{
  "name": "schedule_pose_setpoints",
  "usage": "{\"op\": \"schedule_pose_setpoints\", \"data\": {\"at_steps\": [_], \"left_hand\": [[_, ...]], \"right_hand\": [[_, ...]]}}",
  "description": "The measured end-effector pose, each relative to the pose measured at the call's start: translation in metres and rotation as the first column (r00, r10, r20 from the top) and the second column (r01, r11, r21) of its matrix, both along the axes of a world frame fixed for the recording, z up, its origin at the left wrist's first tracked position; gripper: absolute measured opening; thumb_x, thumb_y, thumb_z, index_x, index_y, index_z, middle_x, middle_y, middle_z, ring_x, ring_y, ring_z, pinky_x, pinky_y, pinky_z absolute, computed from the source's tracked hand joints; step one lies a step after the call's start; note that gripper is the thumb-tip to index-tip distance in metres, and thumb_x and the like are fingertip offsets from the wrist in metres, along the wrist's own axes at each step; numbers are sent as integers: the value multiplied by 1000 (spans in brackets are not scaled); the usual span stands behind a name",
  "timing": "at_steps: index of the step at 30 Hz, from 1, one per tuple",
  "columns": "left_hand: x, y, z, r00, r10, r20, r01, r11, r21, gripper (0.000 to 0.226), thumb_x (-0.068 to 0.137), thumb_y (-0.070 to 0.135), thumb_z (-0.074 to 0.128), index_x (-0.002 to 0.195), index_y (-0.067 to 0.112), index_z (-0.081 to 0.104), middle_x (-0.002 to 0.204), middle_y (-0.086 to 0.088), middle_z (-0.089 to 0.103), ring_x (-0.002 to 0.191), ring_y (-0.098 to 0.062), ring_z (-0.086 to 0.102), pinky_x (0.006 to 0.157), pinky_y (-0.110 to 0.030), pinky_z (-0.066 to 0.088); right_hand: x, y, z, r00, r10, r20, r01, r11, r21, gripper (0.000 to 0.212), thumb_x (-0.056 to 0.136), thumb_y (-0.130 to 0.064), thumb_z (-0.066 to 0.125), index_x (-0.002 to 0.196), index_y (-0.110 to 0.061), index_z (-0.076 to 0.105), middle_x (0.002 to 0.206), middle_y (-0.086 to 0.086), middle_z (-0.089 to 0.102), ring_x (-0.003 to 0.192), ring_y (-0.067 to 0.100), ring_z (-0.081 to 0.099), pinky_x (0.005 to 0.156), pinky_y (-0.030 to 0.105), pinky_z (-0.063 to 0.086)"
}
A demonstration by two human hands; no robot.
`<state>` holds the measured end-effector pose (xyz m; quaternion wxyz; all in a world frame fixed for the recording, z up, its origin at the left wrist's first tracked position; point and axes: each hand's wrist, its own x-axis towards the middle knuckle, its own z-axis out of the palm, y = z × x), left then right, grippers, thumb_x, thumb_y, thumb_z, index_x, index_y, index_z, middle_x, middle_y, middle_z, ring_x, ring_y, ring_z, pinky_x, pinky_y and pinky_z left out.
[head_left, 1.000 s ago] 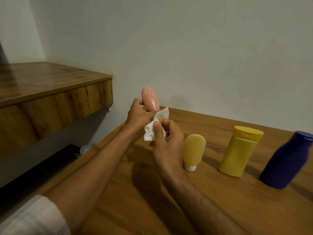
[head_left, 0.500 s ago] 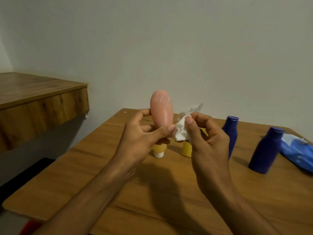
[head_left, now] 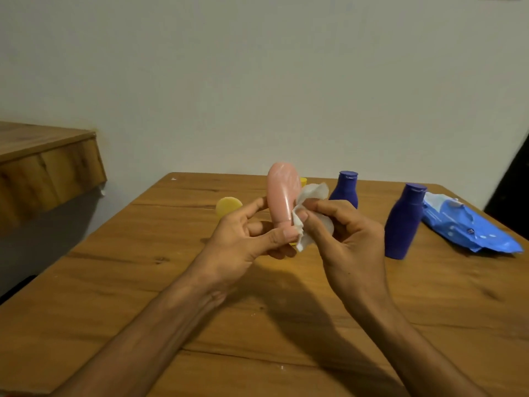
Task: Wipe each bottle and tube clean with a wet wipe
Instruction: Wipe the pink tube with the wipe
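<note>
A pink tube [head_left: 282,193] stands upright above the wooden table [head_left: 143,282], cap end down, pinched near its base by my left hand [head_left: 246,239]. My right hand [head_left: 343,239] pinches a crumpled white wet wipe [head_left: 309,207] against the tube's right side. Behind my left hand peeks a yellow tube [head_left: 228,206]. A bit of a yellow bottle [head_left: 303,180] shows behind the pink tube. Two dark blue bottles [head_left: 345,189] [head_left: 405,222] stand to the right.
A blue pack of wet wipes [head_left: 463,227] lies at the table's right edge, beside the nearer blue bottle. A wooden shelf [head_left: 43,167] juts out from the wall at the left, higher than the table. A plain wall runs behind the table.
The view has swung right, bringing the blue bottles and the wipes pack in. My right hand has brought the wipe down against the tube's lower part. My left hand still holds the tube.
</note>
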<state>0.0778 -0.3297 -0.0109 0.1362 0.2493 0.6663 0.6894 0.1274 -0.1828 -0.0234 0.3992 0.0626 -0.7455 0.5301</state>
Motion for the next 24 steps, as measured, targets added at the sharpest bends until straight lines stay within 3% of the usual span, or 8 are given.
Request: {"op": "schedule_pose_setpoints", "data": {"at_steps": [4, 8, 12, 15, 20, 24], "left_hand": [[1, 2, -6, 997, -69, 22, 69, 998, 3, 62, 67, 20, 74, 123, 33, 49, 99, -10, 76, 81, -24, 73, 81, -34, 60], [4, 7, -14, 994, -104, 25, 104, 995, 10, 59, 69, 13, 74, 122, 29, 52, 100, -11, 76, 84, -25, 73, 84, -35, 59], [1, 8, -19, 996, -93, 2, 93, 995, -30, 55, 71, 13, 73, 119, 30, 52, 105, -6, 76, 96, -26, 72, 89, -37, 58], [1, 10, -24, 996, -92, -4, 91, 994, -58, 52, 77, 7, 73, 117, 32, 52, 105, -8, 76, 97, -28, 72, 92, -43, 56], [0, 13, -31, 995, -30, -95, 16, 989, -145, 59, 78, 4, 75, 130, 25, 54, 111, 5, 74, 105, -10, 68, 95, -36, 54], [2, 15, -33, 994, -33, -107, 13, 983, -182, 55, 78, 9, 77, 124, 31, 56, 108, 11, 74, 104, -2, 67, 93, -32, 54]], "right_hand": [[0, 14, -1, 999, -13, -42, 21, 980, 197, 17, 83, -19, 66, 99, -15, 70, 98, -2, 65, 94, 13, 62, 75, 22, 53], [-2, 19, -5, 993, -77, -88, 94, 975, 204, 14, 84, -16, 65, 98, -13, 69, 98, -1, 63, 92, 11, 61, 73, 23, 53], [1, 19, -17, 992, -21, -126, 67, 925, 374, 18, 83, -20, 64, 98, -11, 69, 98, -5, 59, 93, 6, 57, 73, 13, 47], [0, 22, -18, 983, -99, -152, 146, 932, 333, 18, 83, -20, 63, 98, -11, 69, 96, -4, 59, 89, 5, 56, 71, 13, 46], [3, 19, -26, 988, -15, -155, 93, 855, 510, 22, 83, -24, 60, 97, -9, 69, 101, -7, 54, 94, 3, 54, 78, 11, 47], [3, 24, -23, 981, -103, -164, 166, 882, 441, 21, 81, -22, 64, 98, -9, 69, 102, -4, 54, 93, 4, 53, 75, 15, 49]]}}
